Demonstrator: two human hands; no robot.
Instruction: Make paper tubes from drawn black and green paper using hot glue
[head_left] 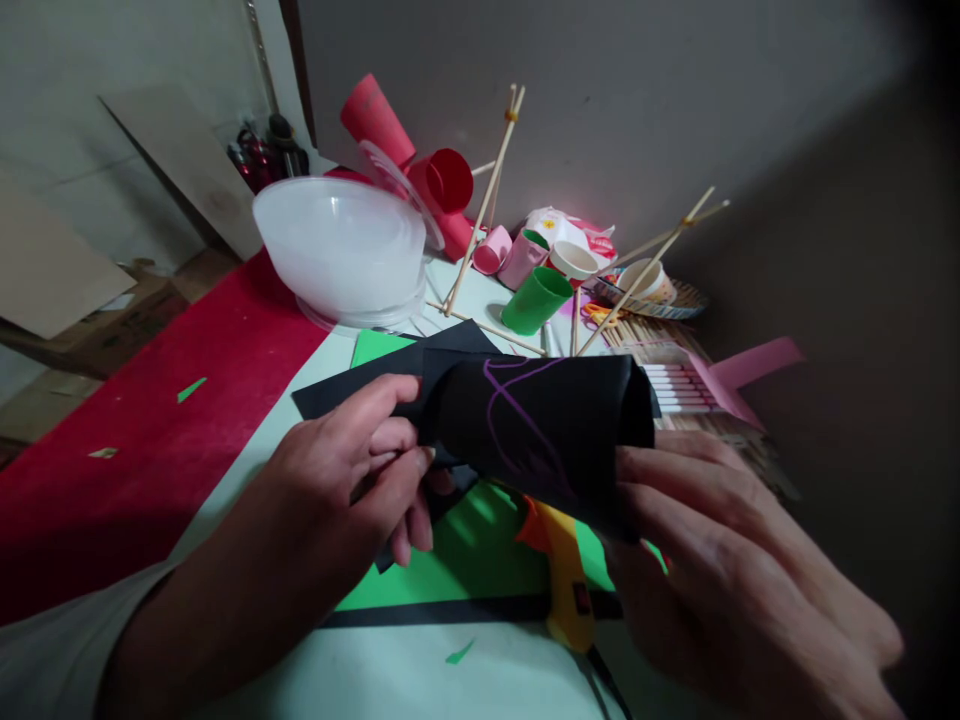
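Note:
A sheet of black paper [540, 425] with a purple drawn line is rolled into a tube above the table. My left hand [360, 470] is closed on its left end, fingers curled around the edge. At the right end, my right hand [720, 560] holds the roll with fingers wrapped underneath. Under the roll lie a green paper sheet [472, 560] and a yellow glue gun [566, 590].
A clear plastic bowl stack [345, 245] stands behind the roll. Red cups [446, 180], a green cup [536, 300], pink cups and paper cups crowd the back. Tied wooden sticks [484, 205] lean there. Red cloth [150, 440] covers the left.

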